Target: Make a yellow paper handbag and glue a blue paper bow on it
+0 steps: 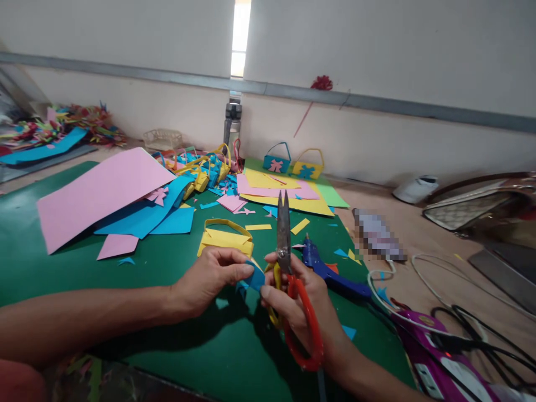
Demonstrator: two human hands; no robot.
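Observation:
Between thumb and fingers my left hand [213, 282] pinches a small piece of blue paper [255, 279]. My right hand [307, 296] holds a pair of scissors [283, 234] with one red and one yellow handle, blades pointing up and away from me. The fingertips of that hand also touch the right edge of the blue piece. Just beyond my left hand stands a small yellow paper bag [226, 237] with a curved handle. A blue glue gun [330, 271] lies right of the scissors, its nozzle pointing away.
Pink sheet [104, 195] and blue sheets [171, 220] lie at the left on the green mat [167, 335]. Finished small bags [205, 173] are piled behind. A purple power strip [439, 352] with cables sits at the right, near a blurred phone-like object [379, 234].

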